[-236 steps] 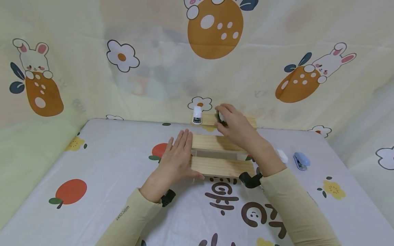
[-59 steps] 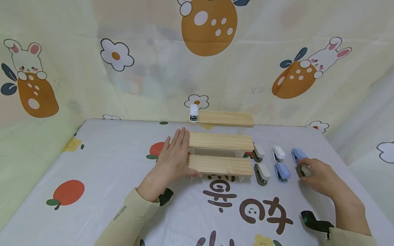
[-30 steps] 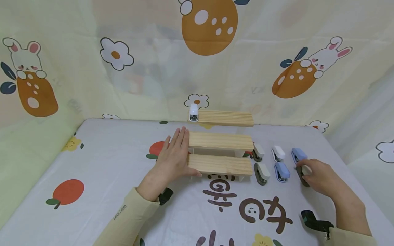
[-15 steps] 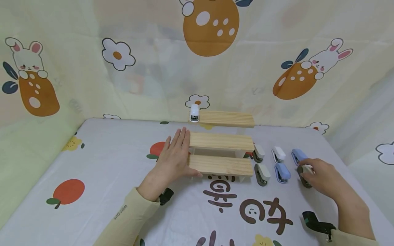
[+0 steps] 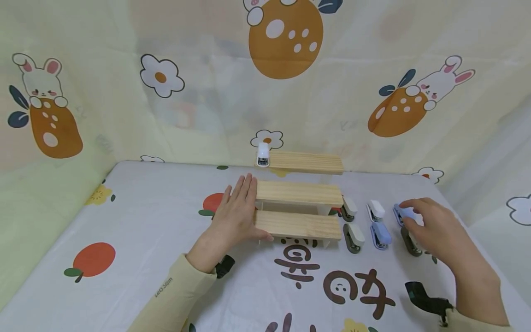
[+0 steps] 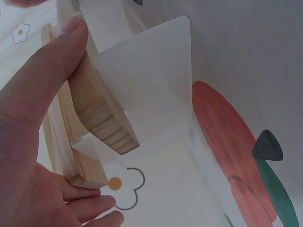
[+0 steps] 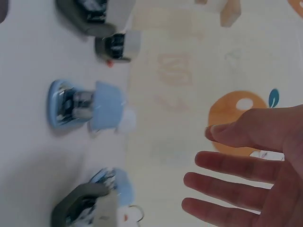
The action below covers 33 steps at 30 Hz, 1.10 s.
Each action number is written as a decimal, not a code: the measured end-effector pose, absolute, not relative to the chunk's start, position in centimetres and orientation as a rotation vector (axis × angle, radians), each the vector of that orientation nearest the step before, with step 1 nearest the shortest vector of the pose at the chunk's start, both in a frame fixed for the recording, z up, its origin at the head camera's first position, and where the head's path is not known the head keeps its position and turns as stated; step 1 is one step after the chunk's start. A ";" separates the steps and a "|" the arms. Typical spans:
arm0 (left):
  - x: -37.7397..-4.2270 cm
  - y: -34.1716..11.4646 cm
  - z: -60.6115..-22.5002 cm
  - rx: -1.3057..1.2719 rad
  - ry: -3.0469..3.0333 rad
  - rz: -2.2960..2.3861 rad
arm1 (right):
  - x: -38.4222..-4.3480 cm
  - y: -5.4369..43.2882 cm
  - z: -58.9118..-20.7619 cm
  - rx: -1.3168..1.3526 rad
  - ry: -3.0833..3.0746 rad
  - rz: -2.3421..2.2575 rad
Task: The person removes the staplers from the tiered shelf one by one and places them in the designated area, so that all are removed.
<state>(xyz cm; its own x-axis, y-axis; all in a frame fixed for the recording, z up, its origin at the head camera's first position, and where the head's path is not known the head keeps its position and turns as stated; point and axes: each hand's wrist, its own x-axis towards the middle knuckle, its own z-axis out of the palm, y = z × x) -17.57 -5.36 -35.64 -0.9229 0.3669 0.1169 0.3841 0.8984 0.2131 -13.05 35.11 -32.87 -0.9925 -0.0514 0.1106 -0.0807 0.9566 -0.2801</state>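
My left hand [image 5: 236,212] rests with straight fingers against the left end of a stepped wooden rack [image 5: 296,225]; its thumb lies along the lowest plank's front. In the left wrist view, that thumb touches the plank [image 6: 97,101]. To the right, my right hand [image 5: 435,230] hovers with fingers parted and nothing between them. Below it lie a blue stapler [image 5: 401,213] and a white-topped, dark-based stapler [image 5: 410,244], partly covered by the hand. The right wrist view shows the same hand [image 7: 255,175] apart from the staplers. A white stapler [image 5: 263,155] stands at the left of the rack's top plank.
Between rack and right hand sit another blue stapler [image 5: 380,236], a white stapler [image 5: 375,210] and two white-topped, dark-based staplers, one nearer [image 5: 353,238] and one farther [image 5: 349,208]. A patterned cloth wall [image 5: 199,120] rises behind the table [image 5: 149,221].
My right hand was at the top plank with a dark stapler, then held a white-topped, dark-based one on the table at right. It has now let go and lifted. My left hand stays put.
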 end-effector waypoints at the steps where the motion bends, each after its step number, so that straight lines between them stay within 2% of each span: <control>1: -17.6 -5.4 -35.6 -0.590 -2.991 -0.358 | -13.1 34.8 -32.7 0.113 -2.989 0.434; 12: -17.6 -5.4 -35.7 -0.603 -2.982 -0.360 | -13.5 30.9 -30.5 0.287 -2.814 0.399; 33: -17.5 -5.4 -35.7 -0.593 -2.987 -0.341 | -14.8 24.4 -27.7 0.441 -2.702 0.450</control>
<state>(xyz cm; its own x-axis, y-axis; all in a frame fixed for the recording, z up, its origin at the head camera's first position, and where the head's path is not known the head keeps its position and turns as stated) -17.54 -5.44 -35.69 -0.9222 0.3681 0.1187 0.3854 0.9005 0.2016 -14.84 24.36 -27.75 -0.8846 -0.2407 0.3995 -0.3573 0.9003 -0.2487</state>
